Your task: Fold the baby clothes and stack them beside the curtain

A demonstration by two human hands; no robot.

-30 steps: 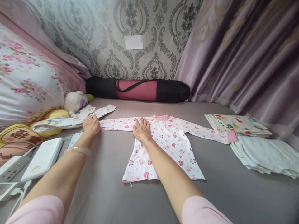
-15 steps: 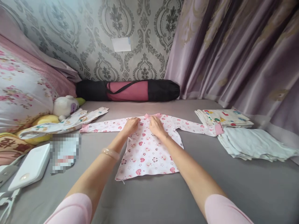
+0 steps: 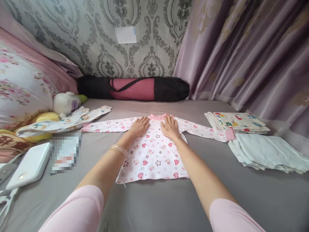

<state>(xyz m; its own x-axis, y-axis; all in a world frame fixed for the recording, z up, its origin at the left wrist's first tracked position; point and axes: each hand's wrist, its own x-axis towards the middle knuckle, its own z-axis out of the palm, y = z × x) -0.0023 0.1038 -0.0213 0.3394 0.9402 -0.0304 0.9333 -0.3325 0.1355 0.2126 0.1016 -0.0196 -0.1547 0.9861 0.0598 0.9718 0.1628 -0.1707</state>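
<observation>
A white long-sleeved children's shirt [image 3: 154, 158] with pink hearts and flowers lies spread on the grey sheet, both sleeves stretched out sideways. Its pink collar [image 3: 158, 117] points away from me. My left hand [image 3: 140, 126] rests flat on the left shoulder area, fingers extended. On the other side of the collar, my right hand [image 3: 170, 126] lies flat on the cloth with its fingers slightly spread. Neither hand grips the fabric. The right cuff [image 3: 230, 134] touches or nearly touches a pale folded cloth stack.
Folded patterned clothes [image 3: 241, 120] and pale folded cloths [image 3: 267, 151] are at right. To the left lie printed garment [image 3: 70, 122], a white power bank [image 3: 30, 164] with cable, a blurred packet [image 3: 65, 153] and plush toys [image 3: 64, 103]. A long black-and-red bag [image 3: 132, 88] lies along the wall.
Both hands have gone from curled fingers near the collar to flat, open palms, moving slightly apart across the shirt. The camera view has shifted a little.
</observation>
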